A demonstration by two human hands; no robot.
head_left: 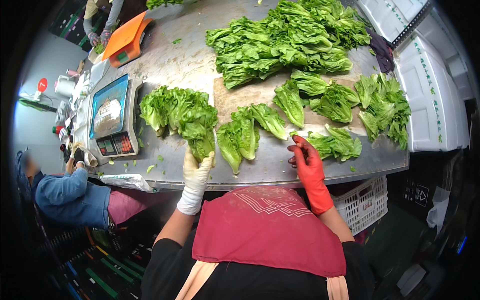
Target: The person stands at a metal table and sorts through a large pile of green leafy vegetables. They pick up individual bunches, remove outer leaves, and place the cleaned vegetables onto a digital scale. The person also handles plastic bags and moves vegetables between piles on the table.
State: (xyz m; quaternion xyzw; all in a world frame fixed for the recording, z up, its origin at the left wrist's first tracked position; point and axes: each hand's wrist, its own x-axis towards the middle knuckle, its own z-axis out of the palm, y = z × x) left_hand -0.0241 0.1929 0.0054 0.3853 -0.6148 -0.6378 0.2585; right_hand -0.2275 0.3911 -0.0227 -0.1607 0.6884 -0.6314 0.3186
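Note:
My left hand, in a whitish glove, grips the base of a romaine lettuce head at the table's near edge. More upright lettuce heads stand just beyond it, close to the digital scale. My right hand, in a red rubber glove with dark-stained fingertips, hovers over the edge with its fingers bent and apart; nothing shows in them. Between my hands lie a few trimmed lettuce heads. A single head has its cut end near my right fingertips, and loose leaves lie just right of that hand.
A large lettuce pile covers the table's far side. Discarded-looking leaves lie right, beside white foam boxes. At left stands a digital scale; beyond it, an orange scale. Two other people work nearby. A white crate sits below.

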